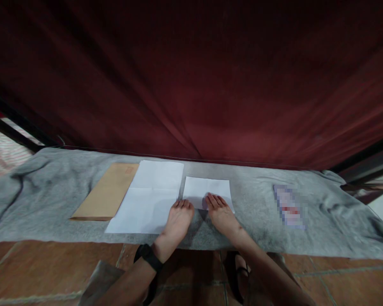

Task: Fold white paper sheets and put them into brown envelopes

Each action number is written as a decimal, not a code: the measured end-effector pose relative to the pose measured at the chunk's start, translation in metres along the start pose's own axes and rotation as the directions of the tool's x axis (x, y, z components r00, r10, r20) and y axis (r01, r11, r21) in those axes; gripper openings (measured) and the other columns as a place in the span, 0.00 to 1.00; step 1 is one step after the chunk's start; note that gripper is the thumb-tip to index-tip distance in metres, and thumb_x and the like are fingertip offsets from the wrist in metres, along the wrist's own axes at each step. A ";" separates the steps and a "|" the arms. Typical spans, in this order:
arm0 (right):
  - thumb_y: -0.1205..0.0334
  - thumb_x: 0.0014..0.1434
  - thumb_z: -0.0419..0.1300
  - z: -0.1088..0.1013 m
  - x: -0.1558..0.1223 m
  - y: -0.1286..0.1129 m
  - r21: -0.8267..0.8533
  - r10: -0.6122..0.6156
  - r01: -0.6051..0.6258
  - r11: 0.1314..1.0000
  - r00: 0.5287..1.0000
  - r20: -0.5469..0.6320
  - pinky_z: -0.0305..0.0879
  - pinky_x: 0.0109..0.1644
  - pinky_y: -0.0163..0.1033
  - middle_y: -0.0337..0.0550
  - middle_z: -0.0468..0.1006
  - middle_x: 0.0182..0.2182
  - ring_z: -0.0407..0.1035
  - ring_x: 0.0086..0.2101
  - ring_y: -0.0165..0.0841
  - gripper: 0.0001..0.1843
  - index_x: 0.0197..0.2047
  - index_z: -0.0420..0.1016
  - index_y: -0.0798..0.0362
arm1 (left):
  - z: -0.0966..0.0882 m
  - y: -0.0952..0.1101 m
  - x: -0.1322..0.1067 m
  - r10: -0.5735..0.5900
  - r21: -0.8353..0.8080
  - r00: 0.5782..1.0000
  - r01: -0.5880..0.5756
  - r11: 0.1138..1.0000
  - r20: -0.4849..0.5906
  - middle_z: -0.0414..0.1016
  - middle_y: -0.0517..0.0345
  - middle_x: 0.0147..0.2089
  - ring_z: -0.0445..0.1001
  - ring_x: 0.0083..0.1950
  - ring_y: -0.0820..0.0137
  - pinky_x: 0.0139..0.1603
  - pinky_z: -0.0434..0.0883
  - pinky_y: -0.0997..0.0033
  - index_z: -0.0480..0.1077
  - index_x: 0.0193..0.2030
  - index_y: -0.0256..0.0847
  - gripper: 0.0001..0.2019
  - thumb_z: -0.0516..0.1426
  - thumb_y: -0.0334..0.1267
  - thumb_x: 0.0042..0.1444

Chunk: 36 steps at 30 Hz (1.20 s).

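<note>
A folded white sheet of paper (207, 185) lies on the grey cloth in front of me, its fold lines faintly visible. My left hand (180, 214) is at its near left corner, with the fingers curled together over the edge; the thumb is mostly hidden. Flat on the near right part of the same sheet rest the fingers of my right hand (219, 211), stretched out. Just left of it lies a larger white sheet (150, 195) with creases across it. Partly under that sheet's left side is a brown paper envelope (107, 193).
The grey cloth (252, 221) covers a long, low surface, wrinkled at both ends. A pixelated purplish flat item with red on it (289, 208) lies to the right. Behind hangs a dark red curtain (210, 85). Dark bars flank both sides. Below is a tiled floor (347, 282).
</note>
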State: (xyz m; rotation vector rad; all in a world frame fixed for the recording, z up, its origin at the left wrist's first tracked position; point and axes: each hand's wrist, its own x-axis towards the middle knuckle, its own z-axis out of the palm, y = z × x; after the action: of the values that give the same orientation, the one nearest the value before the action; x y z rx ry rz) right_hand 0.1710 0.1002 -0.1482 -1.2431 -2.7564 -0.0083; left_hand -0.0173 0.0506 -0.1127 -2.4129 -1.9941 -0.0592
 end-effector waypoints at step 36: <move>0.75 0.63 0.54 -0.012 -0.013 0.001 0.070 -0.041 0.041 0.997 0.999 -0.011 0.66 0.65 0.48 0.58 0.73 0.62 0.70 0.59 0.44 0.26 0.64 0.71 0.58 | 0.017 -0.015 0.045 -0.516 -0.849 0.857 0.270 0.454 -0.004 0.66 0.41 0.70 0.65 0.71 0.55 0.72 0.63 0.53 0.70 0.63 0.36 0.24 0.57 0.30 0.59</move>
State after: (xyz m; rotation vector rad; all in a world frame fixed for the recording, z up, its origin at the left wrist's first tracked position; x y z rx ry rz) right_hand 0.1819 0.0905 -0.1375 -1.1660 -2.7481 0.0777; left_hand -0.0237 0.0979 -0.1282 -1.9286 -2.7221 -1.6038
